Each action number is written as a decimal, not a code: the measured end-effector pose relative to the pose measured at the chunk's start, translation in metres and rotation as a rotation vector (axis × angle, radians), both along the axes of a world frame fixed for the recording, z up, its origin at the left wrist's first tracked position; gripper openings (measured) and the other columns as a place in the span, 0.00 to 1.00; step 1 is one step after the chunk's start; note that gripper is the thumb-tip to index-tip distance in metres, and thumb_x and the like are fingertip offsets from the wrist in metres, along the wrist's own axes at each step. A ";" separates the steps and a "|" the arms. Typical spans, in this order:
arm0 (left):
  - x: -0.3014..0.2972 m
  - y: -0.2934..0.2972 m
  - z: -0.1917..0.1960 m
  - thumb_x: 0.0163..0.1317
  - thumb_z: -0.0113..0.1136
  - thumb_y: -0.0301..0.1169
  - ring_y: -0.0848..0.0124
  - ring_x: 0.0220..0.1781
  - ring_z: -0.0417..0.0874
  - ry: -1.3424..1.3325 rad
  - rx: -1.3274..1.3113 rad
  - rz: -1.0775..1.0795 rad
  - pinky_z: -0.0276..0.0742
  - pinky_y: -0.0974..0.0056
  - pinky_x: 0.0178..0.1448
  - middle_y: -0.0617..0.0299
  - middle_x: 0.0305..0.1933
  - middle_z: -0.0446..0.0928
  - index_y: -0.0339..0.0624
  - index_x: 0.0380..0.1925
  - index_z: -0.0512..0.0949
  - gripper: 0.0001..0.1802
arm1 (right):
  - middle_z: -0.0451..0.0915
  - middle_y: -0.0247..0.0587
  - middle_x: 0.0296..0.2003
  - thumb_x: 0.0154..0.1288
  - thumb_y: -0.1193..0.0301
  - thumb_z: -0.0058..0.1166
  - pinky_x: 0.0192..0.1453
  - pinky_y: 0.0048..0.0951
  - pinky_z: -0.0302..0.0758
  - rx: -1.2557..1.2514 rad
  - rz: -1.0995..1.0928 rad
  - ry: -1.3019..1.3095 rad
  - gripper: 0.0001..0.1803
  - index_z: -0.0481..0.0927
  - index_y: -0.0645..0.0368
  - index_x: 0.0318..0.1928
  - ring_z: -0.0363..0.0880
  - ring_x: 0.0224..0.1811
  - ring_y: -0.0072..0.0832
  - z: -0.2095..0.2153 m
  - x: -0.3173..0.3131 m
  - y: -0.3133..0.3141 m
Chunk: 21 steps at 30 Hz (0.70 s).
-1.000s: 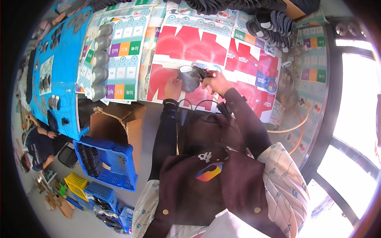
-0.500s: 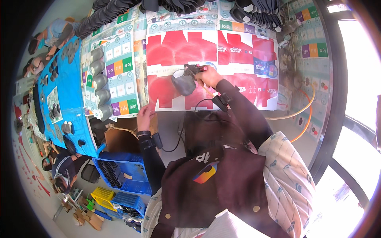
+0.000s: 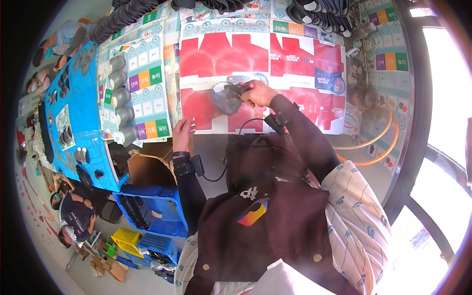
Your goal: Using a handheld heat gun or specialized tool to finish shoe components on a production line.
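My right hand (image 3: 257, 93) is closed around a dark handheld tool (image 3: 238, 89) that looks like a spray gun, its far end over a grey, rounded, cupped piece (image 3: 226, 102). This piece appears to rest on the red-and-white printed sheet (image 3: 295, 84) covering the bench; the tool and hand partly hide it. Whether the tool touches it I cannot tell. By the front edge of the sheet, my left hand (image 3: 184, 131) is empty, its fingers loosely extended and apart.
Several grey cupped pieces (image 3: 122, 100) line a printed sheet to the left. Stacked dark pieces (image 3: 322, 17) stand along the back. Cream and orange hoses (image 3: 393, 129) loop at right. A blue crate (image 3: 156, 210) sits low left, and other people (image 3: 78, 216) are farther left.
The tool has shifted slightly left over the grey piece, which shows at a different angle. My left hand is a little farther forward. The orange hose bows wider to the right.
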<state>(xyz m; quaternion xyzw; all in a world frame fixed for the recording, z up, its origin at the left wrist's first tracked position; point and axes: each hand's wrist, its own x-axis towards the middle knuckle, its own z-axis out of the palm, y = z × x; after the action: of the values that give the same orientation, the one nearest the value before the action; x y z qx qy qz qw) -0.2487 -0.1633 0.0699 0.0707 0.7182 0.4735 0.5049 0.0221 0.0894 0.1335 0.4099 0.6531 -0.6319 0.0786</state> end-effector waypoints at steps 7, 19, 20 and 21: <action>0.010 0.032 -0.021 0.73 0.60 0.35 0.68 0.49 0.85 0.018 -0.023 -0.139 0.79 0.65 0.54 0.57 0.48 0.83 0.35 0.55 0.77 0.18 | 0.81 0.46 0.19 0.50 0.66 0.54 0.33 0.36 0.77 0.124 0.045 0.137 0.12 0.82 0.63 0.27 0.82 0.23 0.35 -0.028 0.002 -0.009; 0.029 0.076 -0.051 0.70 0.64 0.34 0.76 0.35 0.83 0.151 -0.017 -0.158 0.80 0.69 0.42 0.62 0.38 0.86 0.34 0.47 0.83 0.14 | 0.86 0.56 0.33 0.53 0.62 0.57 0.45 0.41 0.81 0.137 0.005 -0.013 0.22 0.86 0.61 0.47 0.88 0.35 0.44 -0.010 0.016 -0.013; 0.030 0.079 -0.051 0.70 0.64 0.34 0.76 0.35 0.83 0.150 -0.017 -0.163 0.80 0.69 0.42 0.62 0.38 0.86 0.34 0.47 0.83 0.14 | 0.86 0.56 0.34 0.54 0.63 0.57 0.46 0.40 0.81 0.050 -0.031 -0.003 0.23 0.86 0.60 0.49 0.88 0.35 0.44 -0.008 0.015 -0.013; 0.027 0.075 -0.050 0.70 0.65 0.34 0.77 0.35 0.83 0.218 -0.024 -0.173 0.79 0.70 0.41 0.63 0.37 0.86 0.34 0.46 0.83 0.14 | 0.86 0.56 0.34 0.54 0.63 0.57 0.46 0.40 0.81 0.043 -0.026 -0.001 0.23 0.86 0.60 0.49 0.88 0.35 0.44 0.004 0.009 -0.015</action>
<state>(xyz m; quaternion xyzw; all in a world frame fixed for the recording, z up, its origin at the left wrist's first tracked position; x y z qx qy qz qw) -0.2213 -0.0885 0.0199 0.1773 0.7656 0.4089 0.4638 0.0310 0.0741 0.1372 0.4203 0.6612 -0.6183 0.0620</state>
